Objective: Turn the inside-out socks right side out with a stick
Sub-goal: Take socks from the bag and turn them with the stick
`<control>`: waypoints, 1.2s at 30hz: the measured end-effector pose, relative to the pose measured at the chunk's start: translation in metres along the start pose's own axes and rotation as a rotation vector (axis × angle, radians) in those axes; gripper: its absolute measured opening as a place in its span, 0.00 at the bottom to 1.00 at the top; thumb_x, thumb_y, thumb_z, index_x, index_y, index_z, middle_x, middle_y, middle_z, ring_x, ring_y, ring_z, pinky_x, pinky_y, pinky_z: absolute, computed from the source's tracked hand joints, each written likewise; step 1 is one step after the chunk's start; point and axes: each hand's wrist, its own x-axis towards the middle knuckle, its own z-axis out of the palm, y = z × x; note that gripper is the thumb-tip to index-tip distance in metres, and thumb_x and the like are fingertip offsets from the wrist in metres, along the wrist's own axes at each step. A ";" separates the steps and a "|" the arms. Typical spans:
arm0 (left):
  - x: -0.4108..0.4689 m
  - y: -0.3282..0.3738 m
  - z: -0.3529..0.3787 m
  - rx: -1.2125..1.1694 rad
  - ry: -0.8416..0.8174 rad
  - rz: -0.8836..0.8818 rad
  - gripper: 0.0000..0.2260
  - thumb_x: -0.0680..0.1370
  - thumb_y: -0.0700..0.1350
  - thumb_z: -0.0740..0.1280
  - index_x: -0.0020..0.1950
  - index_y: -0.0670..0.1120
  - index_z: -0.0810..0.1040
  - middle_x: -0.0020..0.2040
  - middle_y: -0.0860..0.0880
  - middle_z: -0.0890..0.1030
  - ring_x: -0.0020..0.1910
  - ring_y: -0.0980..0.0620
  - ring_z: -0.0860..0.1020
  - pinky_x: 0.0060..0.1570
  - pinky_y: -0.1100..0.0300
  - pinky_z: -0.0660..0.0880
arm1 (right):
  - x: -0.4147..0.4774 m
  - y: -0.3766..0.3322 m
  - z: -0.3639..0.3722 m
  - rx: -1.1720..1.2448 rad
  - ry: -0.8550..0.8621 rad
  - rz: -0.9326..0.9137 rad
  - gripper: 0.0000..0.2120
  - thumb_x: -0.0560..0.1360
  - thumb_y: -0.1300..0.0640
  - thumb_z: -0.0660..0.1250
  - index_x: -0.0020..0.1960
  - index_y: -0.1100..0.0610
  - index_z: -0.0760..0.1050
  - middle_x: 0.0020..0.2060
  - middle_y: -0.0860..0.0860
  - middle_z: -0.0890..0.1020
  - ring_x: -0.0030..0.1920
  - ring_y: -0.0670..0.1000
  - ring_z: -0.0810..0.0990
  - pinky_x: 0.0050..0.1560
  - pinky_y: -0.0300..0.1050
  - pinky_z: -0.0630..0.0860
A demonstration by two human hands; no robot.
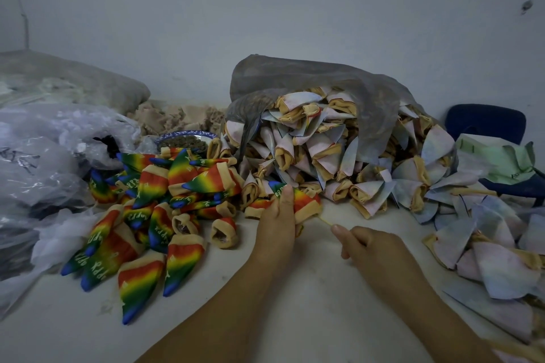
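My left hand (277,222) grips a rainbow sock (303,200) with a tan cuff at the middle of the table, thumb pressed on its top. A thin yellowish stick (324,220) pokes out of the cuff toward my right hand (371,247), which pinches its near end. Left of my hands lies a pile of rainbow socks (153,209) printed with letters. Behind and to the right, pale inside-out socks (339,156) spill from a grey mesh bag (309,79).
Crumpled clear plastic bags (44,162) fill the left side. A blue-rimmed bowl (185,140) stands behind the rainbow pile. More pale socks (486,253) lie at the right edge, near a blue chair back (483,124). The white tabletop (265,289) shows under my forearms.
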 end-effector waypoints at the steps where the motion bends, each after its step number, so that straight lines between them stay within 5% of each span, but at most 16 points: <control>1: -0.001 0.000 0.000 -0.001 -0.018 0.004 0.26 0.71 0.72 0.49 0.30 0.53 0.71 0.23 0.57 0.71 0.24 0.63 0.69 0.29 0.71 0.66 | 0.003 0.002 -0.006 -0.031 0.006 -0.012 0.27 0.66 0.27 0.51 0.30 0.47 0.75 0.29 0.40 0.80 0.34 0.41 0.79 0.39 0.43 0.75; 5: -0.001 -0.002 0.001 -0.011 -0.090 -0.001 0.29 0.73 0.71 0.50 0.25 0.54 0.75 0.23 0.57 0.73 0.25 0.63 0.71 0.35 0.62 0.65 | 0.010 0.012 -0.019 -0.088 -0.004 -0.034 0.29 0.63 0.24 0.51 0.30 0.45 0.76 0.31 0.38 0.80 0.33 0.40 0.78 0.39 0.43 0.76; 12: -0.003 0.002 0.000 0.036 -0.160 -0.032 0.31 0.70 0.73 0.50 0.21 0.52 0.73 0.21 0.55 0.72 0.22 0.63 0.70 0.27 0.75 0.66 | 0.014 0.026 -0.025 -0.035 -0.056 -0.050 0.25 0.64 0.24 0.55 0.33 0.42 0.79 0.32 0.46 0.82 0.34 0.43 0.80 0.41 0.48 0.78; 19: -0.005 0.005 0.004 -0.023 -0.175 -0.133 0.29 0.68 0.74 0.55 0.32 0.50 0.78 0.27 0.54 0.77 0.33 0.56 0.76 0.41 0.59 0.71 | 0.011 0.026 -0.026 0.062 -0.107 0.022 0.25 0.64 0.26 0.59 0.32 0.46 0.80 0.31 0.41 0.82 0.34 0.35 0.79 0.38 0.41 0.73; 23: -0.006 0.007 0.010 0.092 -0.140 -0.159 0.30 0.79 0.68 0.52 0.43 0.45 0.79 0.40 0.44 0.80 0.41 0.48 0.78 0.45 0.54 0.73 | 0.007 0.017 -0.018 0.135 -0.093 0.074 0.23 0.63 0.28 0.59 0.31 0.45 0.80 0.30 0.39 0.82 0.35 0.33 0.79 0.35 0.39 0.69; 32: -0.008 0.008 0.007 0.052 -0.046 -0.071 0.31 0.71 0.72 0.45 0.28 0.49 0.71 0.22 0.54 0.71 0.24 0.58 0.70 0.36 0.58 0.65 | 0.000 0.002 0.005 0.144 -0.028 0.059 0.25 0.67 0.30 0.58 0.29 0.49 0.79 0.27 0.42 0.80 0.33 0.35 0.77 0.35 0.39 0.68; 36: -0.005 0.001 0.003 -0.004 -0.080 -0.064 0.33 0.70 0.74 0.46 0.31 0.52 0.80 0.29 0.54 0.80 0.28 0.62 0.76 0.35 0.68 0.70 | 0.004 0.007 0.000 0.090 0.005 0.034 0.27 0.63 0.25 0.55 0.30 0.45 0.78 0.30 0.41 0.81 0.36 0.41 0.81 0.40 0.45 0.76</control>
